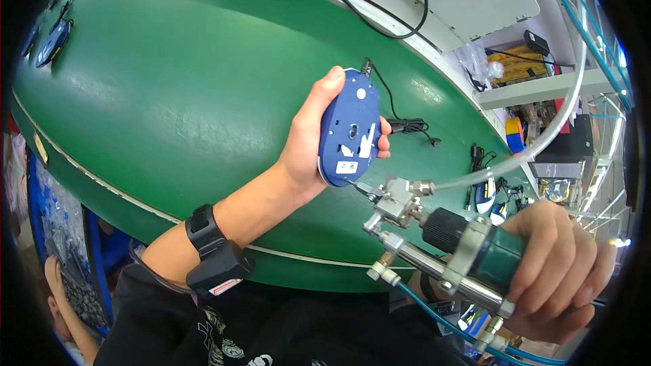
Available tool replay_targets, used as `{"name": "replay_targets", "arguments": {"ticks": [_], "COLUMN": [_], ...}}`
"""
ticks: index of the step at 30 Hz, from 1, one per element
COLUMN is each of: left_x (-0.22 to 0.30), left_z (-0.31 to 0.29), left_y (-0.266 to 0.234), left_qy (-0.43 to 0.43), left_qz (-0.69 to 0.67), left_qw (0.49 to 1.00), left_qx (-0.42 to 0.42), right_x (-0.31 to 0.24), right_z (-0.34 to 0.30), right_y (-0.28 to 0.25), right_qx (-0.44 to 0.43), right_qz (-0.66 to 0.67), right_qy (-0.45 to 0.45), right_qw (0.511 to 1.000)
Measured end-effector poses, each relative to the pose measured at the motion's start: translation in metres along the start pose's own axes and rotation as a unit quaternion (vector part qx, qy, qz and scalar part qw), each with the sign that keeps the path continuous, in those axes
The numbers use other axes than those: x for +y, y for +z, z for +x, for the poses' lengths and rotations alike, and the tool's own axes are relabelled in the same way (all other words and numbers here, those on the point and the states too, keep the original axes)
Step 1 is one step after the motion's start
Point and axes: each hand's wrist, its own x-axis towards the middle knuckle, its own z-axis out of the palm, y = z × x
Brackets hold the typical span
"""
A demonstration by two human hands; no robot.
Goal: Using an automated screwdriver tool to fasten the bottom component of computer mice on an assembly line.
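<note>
My left hand (303, 139) is wrapped around a blue computer mouse (350, 118), held with its underside facing up. Its fingertips curl over the right edge. At the mouse's near end, the thin needle tip of a pneumatic dispensing gun (468, 244) meets or nearly meets the underside. My right hand (559, 271) grips that gun by its dark green body. Metal fittings, a clear hose (536, 146) and a blue air hose (434, 308) run from the gun. From the mouse's far end a black cable (385, 81) leads to a tied bundle on the green table.
More mice with cables lie on the green table (169, 81): blue ones (54, 42) at the far left, others (485, 193) at the right. A shelf (549, 88) with tape and boxes stands at the right. Another person's arm (64, 298) shows at the lower left.
</note>
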Motion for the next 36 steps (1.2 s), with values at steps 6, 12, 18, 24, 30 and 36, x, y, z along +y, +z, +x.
{"name": "replay_targets", "arguments": {"ticks": [6, 12, 18, 24, 30, 36], "left_x": [0.003, -0.004, -0.017, 0.002, -0.013, -0.029], "left_z": [-0.002, 0.011, 0.017, 0.003, -0.007, 0.01], "left_y": [0.004, -0.007, 0.0, -0.005, 0.034, 0.034], "left_qy": [0.035, 0.039, 0.173, 0.303, 0.115, 0.027], "left_qz": [0.099, 0.138, 0.607, 0.836, 0.947, 0.745], "left_qw": [0.994, 0.99, 0.774, 0.441, 0.267, 0.664], "left_qx": [0.011, -0.008, 0.053, 0.12, 0.136, -0.063], "right_x": [-0.046, -0.076, -0.081, -0.083, -0.102, -0.115], "right_z": [0.021, 0.013, 0.021, 0.016, 0.008, 0.003], "right_y": [-0.017, -0.046, -0.049, -0.068, -0.062, -0.073], "right_qx": [0.007, -0.013, 0.253, 0.238, 0.221, 0.199], "right_qz": [-0.027, -0.092, -0.291, -0.217, -0.195, -0.192], "right_qy": [0.04, 0.061, 0.088, -0.052, -0.037, -0.021], "right_qw": [0.999, 0.994, 0.918, 0.945, 0.955, 0.961]}}
